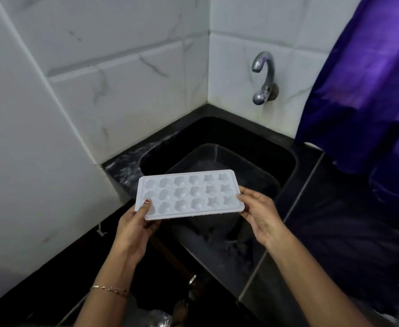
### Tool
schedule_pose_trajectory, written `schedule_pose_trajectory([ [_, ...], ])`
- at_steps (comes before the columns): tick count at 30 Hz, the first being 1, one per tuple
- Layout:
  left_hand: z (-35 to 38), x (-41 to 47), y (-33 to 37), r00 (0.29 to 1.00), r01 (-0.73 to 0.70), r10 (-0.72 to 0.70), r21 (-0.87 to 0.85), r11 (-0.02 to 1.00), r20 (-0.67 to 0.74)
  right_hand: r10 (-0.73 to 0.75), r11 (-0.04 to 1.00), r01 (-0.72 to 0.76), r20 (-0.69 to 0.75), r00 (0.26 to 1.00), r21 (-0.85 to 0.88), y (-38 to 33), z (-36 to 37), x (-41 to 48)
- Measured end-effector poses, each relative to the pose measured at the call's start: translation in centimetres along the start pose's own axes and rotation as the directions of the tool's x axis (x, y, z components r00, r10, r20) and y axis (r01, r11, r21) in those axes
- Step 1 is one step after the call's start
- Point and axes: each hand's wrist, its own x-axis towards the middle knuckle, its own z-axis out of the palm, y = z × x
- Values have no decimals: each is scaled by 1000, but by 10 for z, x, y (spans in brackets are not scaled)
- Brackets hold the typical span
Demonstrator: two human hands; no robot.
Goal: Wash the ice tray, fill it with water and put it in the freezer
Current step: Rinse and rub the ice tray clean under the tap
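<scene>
A white plastic ice tray (189, 193) with several shaped cavities is held level above the near edge of a black sink (285, 159). My left hand (134, 228) grips its near-left corner, thumb on top. My right hand (258, 214) holds its right short edge, fingers under and thumb on the rim. The cavities look empty. A grey wall tap (264, 76) curves out of the tiled wall behind the sink, and no water runs from it.
A dark tub (219, 154) sits inside the sink under the tray. Black counter (349, 232) surrounds the sink. White marble-look tiles (127, 90) cover the corner walls. A purple curtain (368, 90) hangs at the right. A white panel (28, 161) stands at the left.
</scene>
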Motion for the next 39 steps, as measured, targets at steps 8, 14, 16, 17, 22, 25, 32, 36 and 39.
schedule_pose_trajectory([
  [8, 44, 92, 27, 976, 104, -90, -58, 993, 199, -25, 995, 38, -148, 989, 89, -26, 18, 64],
  [14, 71, 163, 63, 973, 96, -79, -70, 993, 215, -36, 996, 45, -116, 993, 78, -63, 45, 115],
  [16, 77, 180, 73, 971, 97, -77, -76, 992, 227, -43, 997, 49, -104, 994, 58, -76, 50, 135],
  [17, 80, 189, 77, 970, 94, -75, -72, 993, 233, -50, 997, 56, -113, 992, 53, -83, 52, 145],
  [22, 96, 227, 87, 959, 100, -81, -57, 993, 270, -73, 991, 97, -221, 973, 98, -121, 52, 205],
  [25, 106, 242, 86, 953, 107, -88, -53, 993, 289, -73, 987, 105, -250, 965, 119, -142, 47, 238],
  [32, 131, 265, 78, 934, 126, -111, -23, 992, 339, -128, 985, 159, -330, 935, 68, -175, 34, 297],
  [36, 143, 276, 74, 927, 143, -128, -15, 990, 352, -115, 986, 150, -340, 934, 79, -181, 34, 320],
  [39, 148, 281, 68, 927, 166, -153, -9, 986, 344, -118, 977, 172, -350, 929, 128, -182, 33, 332],
])
